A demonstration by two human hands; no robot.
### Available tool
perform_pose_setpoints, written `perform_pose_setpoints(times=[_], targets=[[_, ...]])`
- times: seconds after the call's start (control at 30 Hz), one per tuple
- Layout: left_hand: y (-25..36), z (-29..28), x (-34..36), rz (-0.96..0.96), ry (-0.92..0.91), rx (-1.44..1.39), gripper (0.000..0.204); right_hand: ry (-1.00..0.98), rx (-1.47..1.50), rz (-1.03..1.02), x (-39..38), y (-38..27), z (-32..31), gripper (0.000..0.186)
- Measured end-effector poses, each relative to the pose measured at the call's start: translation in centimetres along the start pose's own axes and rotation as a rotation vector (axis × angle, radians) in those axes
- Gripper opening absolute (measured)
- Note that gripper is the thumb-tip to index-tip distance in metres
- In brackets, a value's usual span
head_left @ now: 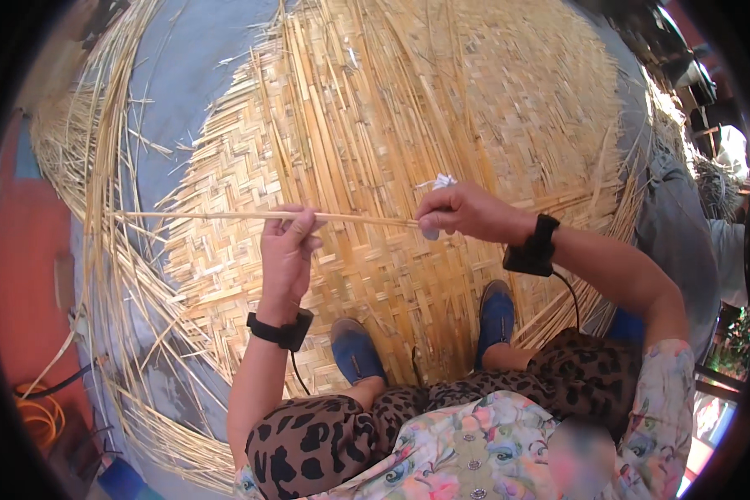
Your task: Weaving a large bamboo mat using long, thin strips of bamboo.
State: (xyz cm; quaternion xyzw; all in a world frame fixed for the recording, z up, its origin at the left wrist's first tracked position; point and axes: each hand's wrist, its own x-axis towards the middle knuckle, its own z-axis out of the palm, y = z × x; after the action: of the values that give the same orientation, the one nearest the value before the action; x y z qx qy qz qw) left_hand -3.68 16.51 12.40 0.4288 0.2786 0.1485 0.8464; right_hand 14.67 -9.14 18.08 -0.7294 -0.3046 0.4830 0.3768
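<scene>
A long, thin straw-coloured reed (358, 219) stretches level between my two hands, its far end reaching left past the mat's edge. My left hand (287, 254) pinches it between thumb and fingers. Its right end lies at the thumb and fingertips of my right hand (471, 212), which is closed. From that fist a white, cloth-like bit (443, 181) sticks up, and a small greyish piece (430, 234) shows under the thumb; what kind of thing they belong to is hidden. Beneath both hands spreads a large woven reed mat (375, 279).
Loose reeds (321, 92) lie lengthwise over the mat's far half. A bundle of long reeds (100, 167) curves along the left side. My blue shoes (358, 352) rest on the mat. Grey cloth (679, 242) hangs at the right; an orange coil (42, 417) is at lower left.
</scene>
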Motion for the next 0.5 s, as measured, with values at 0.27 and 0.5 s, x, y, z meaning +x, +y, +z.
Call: perform_pose_setpoints(times=[0.27, 0.5], targets=[[-0.4, 0.8, 1.6, -0.224, 0.176, -0.104, 0.025, 0.334, -0.799, -0.341, 2.2, -2.4, 0.0, 0.010], [-0.4, 0.4, 1.2, -0.178, 0.188, -0.042, 0.015, 0.254, -0.703, -0.479, 2.9, -1.4, -0.2, 0.022]])
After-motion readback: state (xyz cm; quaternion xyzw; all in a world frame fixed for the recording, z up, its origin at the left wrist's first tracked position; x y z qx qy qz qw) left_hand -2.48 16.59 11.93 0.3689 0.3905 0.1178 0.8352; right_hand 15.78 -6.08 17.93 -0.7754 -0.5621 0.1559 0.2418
